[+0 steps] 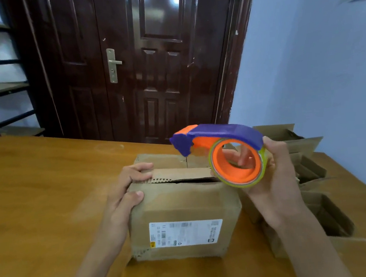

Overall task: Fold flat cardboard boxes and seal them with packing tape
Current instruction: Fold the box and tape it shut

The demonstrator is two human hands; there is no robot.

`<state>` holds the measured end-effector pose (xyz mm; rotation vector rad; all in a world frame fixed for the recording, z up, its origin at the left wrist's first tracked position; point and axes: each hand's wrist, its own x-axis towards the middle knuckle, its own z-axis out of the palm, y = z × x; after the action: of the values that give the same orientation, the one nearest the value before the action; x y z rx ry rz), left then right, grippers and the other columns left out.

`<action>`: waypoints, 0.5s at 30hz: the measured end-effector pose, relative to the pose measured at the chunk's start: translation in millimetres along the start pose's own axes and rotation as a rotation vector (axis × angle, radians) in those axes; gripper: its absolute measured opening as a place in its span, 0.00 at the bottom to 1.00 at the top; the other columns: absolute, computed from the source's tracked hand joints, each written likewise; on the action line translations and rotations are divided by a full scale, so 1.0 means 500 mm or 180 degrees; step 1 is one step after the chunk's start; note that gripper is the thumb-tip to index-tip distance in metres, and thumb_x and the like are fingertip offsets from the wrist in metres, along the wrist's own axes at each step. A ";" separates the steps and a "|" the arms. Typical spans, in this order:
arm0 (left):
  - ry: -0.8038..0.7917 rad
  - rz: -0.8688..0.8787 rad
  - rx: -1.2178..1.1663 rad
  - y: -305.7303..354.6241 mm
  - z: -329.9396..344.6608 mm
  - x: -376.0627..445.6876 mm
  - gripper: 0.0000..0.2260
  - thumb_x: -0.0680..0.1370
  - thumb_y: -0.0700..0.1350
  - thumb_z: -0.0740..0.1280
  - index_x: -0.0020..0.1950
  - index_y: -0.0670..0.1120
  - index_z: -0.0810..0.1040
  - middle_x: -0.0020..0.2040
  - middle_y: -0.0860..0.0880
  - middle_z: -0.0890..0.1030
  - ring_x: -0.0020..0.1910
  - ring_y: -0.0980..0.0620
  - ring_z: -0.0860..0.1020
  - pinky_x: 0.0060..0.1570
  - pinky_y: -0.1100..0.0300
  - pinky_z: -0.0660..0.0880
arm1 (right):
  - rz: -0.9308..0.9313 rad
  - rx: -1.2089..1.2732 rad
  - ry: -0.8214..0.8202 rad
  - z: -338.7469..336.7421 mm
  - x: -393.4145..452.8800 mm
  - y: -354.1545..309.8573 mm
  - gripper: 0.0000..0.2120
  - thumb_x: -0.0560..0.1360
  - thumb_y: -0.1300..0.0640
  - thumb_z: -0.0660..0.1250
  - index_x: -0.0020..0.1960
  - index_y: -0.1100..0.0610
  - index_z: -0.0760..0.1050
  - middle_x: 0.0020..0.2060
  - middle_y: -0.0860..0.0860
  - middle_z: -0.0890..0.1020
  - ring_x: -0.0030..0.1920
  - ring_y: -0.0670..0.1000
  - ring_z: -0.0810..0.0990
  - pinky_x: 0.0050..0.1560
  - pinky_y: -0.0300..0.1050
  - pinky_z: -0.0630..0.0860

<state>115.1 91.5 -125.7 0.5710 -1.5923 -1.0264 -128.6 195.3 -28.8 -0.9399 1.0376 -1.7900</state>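
My left hand (124, 189) wraps over the left top edge of the box (185, 217) on the table (36, 187) to keep its flaps down, and my right hand (271, 174) grips the tape dispenser (224, 149) just above, ready to tape the seam.

Brown cardboard box (182, 208) upright on table, top flaps closed, white label facing front, purple-orange tape dispenser (221, 147) above it

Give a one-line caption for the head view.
Left hand steadies cardboard box; right hand holds tape dispenser above it.
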 end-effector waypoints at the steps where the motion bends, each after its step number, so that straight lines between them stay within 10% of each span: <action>1: 0.0006 -0.0060 -0.0043 0.000 0.003 -0.002 0.20 0.73 0.51 0.62 0.58 0.40 0.79 0.70 0.47 0.78 0.71 0.45 0.75 0.67 0.39 0.71 | -0.0014 -0.0253 -0.0028 0.002 -0.006 -0.006 0.19 0.80 0.43 0.59 0.51 0.49 0.87 0.47 0.55 0.88 0.49 0.52 0.86 0.50 0.53 0.84; 4: 0.0020 -0.0183 -0.0089 0.005 0.008 0.003 0.20 0.72 0.50 0.62 0.57 0.40 0.79 0.71 0.50 0.78 0.71 0.47 0.75 0.66 0.39 0.71 | 0.0005 -0.0554 -0.0269 0.014 -0.036 -0.026 0.25 0.74 0.40 0.61 0.62 0.54 0.81 0.51 0.57 0.88 0.51 0.54 0.86 0.54 0.54 0.82; 7: 0.0108 -0.0299 -0.0104 0.009 0.015 0.007 0.17 0.71 0.43 0.59 0.56 0.41 0.80 0.72 0.56 0.77 0.72 0.53 0.74 0.63 0.48 0.71 | 0.0102 -0.0706 -0.0364 0.035 -0.021 -0.033 0.20 0.64 0.47 0.73 0.52 0.56 0.84 0.39 0.51 0.87 0.40 0.50 0.86 0.41 0.41 0.82; 10: 0.0284 -0.0421 -0.0205 0.007 0.023 0.004 0.18 0.70 0.43 0.58 0.55 0.42 0.81 0.73 0.59 0.76 0.72 0.57 0.73 0.61 0.56 0.71 | 0.0210 -0.1534 -0.0610 0.045 -0.010 -0.011 0.15 0.75 0.57 0.70 0.56 0.66 0.85 0.26 0.38 0.80 0.33 0.44 0.81 0.40 0.31 0.76; 15: 0.0366 -0.0477 -0.0404 0.000 0.029 0.008 0.13 0.70 0.44 0.59 0.48 0.47 0.81 0.67 0.54 0.80 0.71 0.52 0.75 0.65 0.49 0.72 | -0.0649 -0.2666 -0.0419 0.043 -0.022 0.010 0.20 0.70 0.34 0.58 0.39 0.47 0.80 0.31 0.45 0.80 0.34 0.44 0.80 0.48 0.47 0.72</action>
<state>100.2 92.9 -124.1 0.6579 -1.3892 -1.1762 -103.9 198.0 -27.3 -1.6830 1.6942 -1.4012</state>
